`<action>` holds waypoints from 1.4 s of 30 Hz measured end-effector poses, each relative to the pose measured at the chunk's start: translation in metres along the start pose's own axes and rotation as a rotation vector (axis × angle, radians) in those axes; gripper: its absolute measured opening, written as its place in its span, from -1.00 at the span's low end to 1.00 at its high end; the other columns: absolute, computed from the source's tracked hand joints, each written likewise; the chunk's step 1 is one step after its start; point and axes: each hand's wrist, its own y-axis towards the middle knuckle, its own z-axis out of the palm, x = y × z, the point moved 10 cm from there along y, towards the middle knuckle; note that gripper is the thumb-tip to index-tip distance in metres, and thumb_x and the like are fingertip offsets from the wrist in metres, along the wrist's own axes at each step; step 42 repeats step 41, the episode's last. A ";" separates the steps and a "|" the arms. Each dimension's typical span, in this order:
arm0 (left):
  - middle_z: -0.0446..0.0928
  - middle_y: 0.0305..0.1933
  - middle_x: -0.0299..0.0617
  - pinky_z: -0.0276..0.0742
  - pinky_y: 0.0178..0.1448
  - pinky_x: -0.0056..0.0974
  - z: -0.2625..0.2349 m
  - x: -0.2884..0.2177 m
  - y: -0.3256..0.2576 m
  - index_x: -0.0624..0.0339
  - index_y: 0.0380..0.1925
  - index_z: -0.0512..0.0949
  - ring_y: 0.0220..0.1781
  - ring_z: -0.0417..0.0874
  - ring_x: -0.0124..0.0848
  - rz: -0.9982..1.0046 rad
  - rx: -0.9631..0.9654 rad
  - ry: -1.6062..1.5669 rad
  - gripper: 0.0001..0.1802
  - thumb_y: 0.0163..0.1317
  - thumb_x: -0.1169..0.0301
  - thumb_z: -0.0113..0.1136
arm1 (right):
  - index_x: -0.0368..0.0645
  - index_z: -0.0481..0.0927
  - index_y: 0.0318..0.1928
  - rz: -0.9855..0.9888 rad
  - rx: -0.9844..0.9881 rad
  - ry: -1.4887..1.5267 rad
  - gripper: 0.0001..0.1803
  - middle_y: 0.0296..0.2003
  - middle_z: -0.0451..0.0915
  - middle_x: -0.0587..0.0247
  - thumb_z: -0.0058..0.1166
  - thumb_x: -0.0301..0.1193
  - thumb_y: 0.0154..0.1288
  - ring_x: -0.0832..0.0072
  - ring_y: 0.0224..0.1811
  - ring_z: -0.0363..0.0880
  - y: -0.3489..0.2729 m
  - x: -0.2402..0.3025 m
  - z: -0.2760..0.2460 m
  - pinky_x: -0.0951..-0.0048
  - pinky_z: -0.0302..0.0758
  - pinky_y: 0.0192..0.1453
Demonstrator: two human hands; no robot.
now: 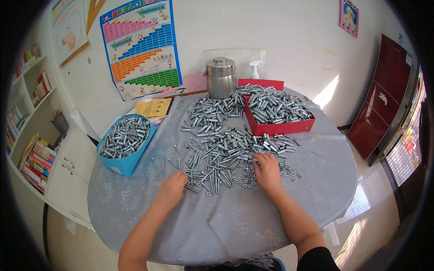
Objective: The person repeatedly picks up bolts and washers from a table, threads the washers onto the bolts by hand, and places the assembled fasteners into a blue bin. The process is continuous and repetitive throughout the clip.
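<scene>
A spread of silvery bolts point(221, 175), metal sleeves point(228, 141) and small nuts point(246, 184) covers the middle of the table. My left hand point(172, 187) is at the near left edge of the bolts, fingers drawn together; what they hold, if anything, is hidden. On the right, my right hand point(267, 172) reaches into the near side of the pile above the nuts. Its fingers are bent around the metal parts, and I cannot make out what lies between them. A few loose bolts point(173, 163) lie beyond my left hand.
A blue bin point(131, 168) full of metal sleeves stands at the left. At the back right, a red box point(281, 128) is heaped with more. Behind the pile are a steel canister point(221, 77) and a white spray bottle point(255, 70). A grey cloth point(135, 212) covers the round table.
</scene>
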 end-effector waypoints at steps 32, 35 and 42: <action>0.55 -0.35 -0.07 0.59 -0.24 -0.34 0.076 -0.003 -0.039 0.31 -0.31 0.41 -0.39 0.59 -0.40 -0.796 -0.258 -1.471 -0.89 0.17 0.54 0.07 | -0.11 0.55 -0.28 -0.199 0.330 0.453 -0.75 -0.29 0.54 0.21 0.19 -0.51 -0.07 0.24 -0.17 0.50 -0.023 0.079 0.027 0.33 0.40 -0.08; 0.55 -0.34 -0.07 0.59 -0.25 -0.34 0.079 -0.004 -0.040 0.30 -0.31 0.41 -0.40 0.60 -0.39 -0.818 -0.244 -1.442 -0.89 0.16 0.54 0.08 | -0.12 0.56 -0.28 -0.253 0.320 0.467 -0.76 -0.29 0.55 0.21 0.19 -0.50 -0.06 0.24 -0.17 0.50 -0.027 0.085 0.028 0.33 0.41 -0.09; 0.56 -0.27 0.02 0.59 -0.28 -0.36 0.100 -0.013 -0.050 0.34 -0.11 0.40 -0.38 0.63 -0.33 -0.951 -0.003 -1.395 -0.73 0.19 0.48 0.07 | -0.11 0.58 -0.26 -0.162 0.382 0.589 -0.77 -0.26 0.57 0.18 0.20 -0.45 -0.02 0.26 -0.12 0.50 -0.036 0.094 0.036 0.33 0.41 -0.05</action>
